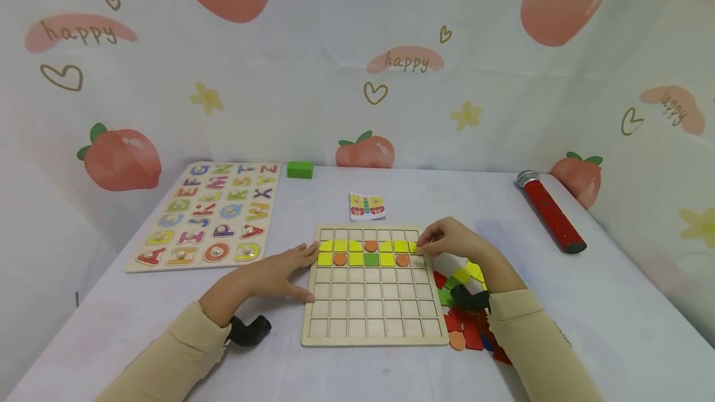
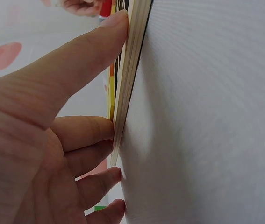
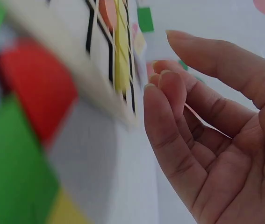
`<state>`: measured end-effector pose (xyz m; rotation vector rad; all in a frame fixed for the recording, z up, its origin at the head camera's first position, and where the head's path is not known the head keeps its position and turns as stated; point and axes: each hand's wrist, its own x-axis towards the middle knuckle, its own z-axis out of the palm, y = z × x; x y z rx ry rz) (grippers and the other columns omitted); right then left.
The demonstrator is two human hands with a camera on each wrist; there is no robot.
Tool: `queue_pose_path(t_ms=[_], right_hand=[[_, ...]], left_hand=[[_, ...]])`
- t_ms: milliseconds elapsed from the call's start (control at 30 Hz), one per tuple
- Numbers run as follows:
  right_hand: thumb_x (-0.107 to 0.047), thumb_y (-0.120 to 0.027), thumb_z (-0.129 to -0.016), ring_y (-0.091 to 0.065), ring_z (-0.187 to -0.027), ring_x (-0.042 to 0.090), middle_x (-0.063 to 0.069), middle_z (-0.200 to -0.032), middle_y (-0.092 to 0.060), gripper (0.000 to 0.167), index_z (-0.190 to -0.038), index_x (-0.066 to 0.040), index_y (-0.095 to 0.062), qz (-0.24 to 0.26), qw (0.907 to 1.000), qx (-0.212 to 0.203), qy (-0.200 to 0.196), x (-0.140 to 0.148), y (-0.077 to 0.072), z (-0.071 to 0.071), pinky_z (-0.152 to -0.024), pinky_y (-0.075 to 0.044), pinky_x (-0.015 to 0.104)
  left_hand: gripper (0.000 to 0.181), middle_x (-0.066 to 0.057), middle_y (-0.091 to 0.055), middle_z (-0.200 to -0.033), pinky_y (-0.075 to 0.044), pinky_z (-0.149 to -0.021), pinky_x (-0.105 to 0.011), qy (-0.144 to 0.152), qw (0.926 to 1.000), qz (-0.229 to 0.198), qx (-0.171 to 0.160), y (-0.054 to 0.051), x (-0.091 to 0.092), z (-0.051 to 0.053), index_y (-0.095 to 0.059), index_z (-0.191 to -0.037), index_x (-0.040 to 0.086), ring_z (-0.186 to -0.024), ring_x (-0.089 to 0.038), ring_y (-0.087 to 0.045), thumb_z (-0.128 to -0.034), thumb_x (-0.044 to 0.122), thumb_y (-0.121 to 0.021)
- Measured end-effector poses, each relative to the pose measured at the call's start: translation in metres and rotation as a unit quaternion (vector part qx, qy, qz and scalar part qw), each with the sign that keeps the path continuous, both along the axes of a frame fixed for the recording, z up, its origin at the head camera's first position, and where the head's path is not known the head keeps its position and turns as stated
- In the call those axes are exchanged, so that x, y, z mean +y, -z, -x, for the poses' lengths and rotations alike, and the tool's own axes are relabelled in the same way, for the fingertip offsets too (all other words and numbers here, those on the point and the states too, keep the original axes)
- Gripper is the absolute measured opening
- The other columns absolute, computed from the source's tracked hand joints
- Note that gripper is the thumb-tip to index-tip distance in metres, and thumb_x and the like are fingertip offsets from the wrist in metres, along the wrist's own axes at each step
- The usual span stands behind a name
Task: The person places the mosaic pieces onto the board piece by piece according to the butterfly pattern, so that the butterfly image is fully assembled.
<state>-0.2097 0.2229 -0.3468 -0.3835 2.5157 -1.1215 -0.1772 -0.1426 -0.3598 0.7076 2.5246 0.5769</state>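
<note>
A wooden grid board (image 1: pixel 374 337) lies flat on the table. Its second row from the back bears yellow pieces (image 1: pixel 400 246) and an orange disc (image 1: pixel 371 245); the row in front has yellow squares, two orange discs and a green square (image 1: pixel 371 259). My left hand (image 1: pixel 279 275) rests spread along the board's left edge; in the left wrist view the thumb and fingertips of that hand (image 2: pixel 53 121) touch the edge. At the back right corner, beside the last yellow piece, is my right hand (image 1: pixel 447 241). The right wrist view shows this hand (image 3: pixel 221 140) with thumb and fingers apart, holding nothing.
Loose coloured pieces (image 1: pixel 472 330) lie right of the board, partly under the right forearm. Behind the board is a small picture card (image 1: pixel 367 206). An alphabet puzzle (image 1: pixel 209 216) and a green block (image 1: pixel 300 170) stand back left, a red microphone (image 1: pixel 553 216) back right.
</note>
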Motion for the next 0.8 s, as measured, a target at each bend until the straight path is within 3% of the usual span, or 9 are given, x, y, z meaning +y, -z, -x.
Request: queue_pose_path(t_ms=[267,433,800], right_hand=[[-0.023,-0.068,-0.085,-0.056,-0.074,0.016,0.006,-0.09,-0.066,0.03,-0.102,0.001,-0.067,-0.037,0.9971,-0.023,0.062,0.042,-0.005,-0.01,-0.073,-0.052,0.027],[-0.025,-0.068,-0.085,-0.056,-0.078,0.016,0.008,-0.093,-0.064,0.033,-0.105,0.001,-0.066,-0.057,0.9927,-0.026,0.102,0.064,0.001,-0.015,-0.074,-0.052,0.024],[-0.024,-0.07,-0.083,-0.053,-0.08,0.017,0.007,-0.097,-0.065,0.035,-0.107,0.001,-0.066,-0.069,0.9861,-0.043,0.145,0.088,0.009,-0.02,-0.072,-0.049,0.024]], left_hand=[[0.095,0.0,-0.014,-0.157,-0.016,-0.117,-0.047,0.003,1.0,0.0,0.008,0.0,0.0,0.0,-0.028,-0.147,0.011,-0.146,-0.027,-0.008,-0.0729,0.051,-0.072],[0.095,-0.001,-0.014,-0.157,-0.017,-0.117,-0.047,0.007,0.9999,-0.001,0.008,0.0,-0.001,-0.001,-0.028,-0.147,0.011,-0.146,-0.027,-0.008,-0.0732,0.051,-0.072],[0.095,-0.001,-0.014,-0.157,-0.017,-0.117,-0.047,0.007,1.0,-0.001,0.007,-0.001,0.0,-0.002,-0.028,-0.147,0.011,-0.146,-0.027,-0.008,-0.073,0.051,-0.072]])
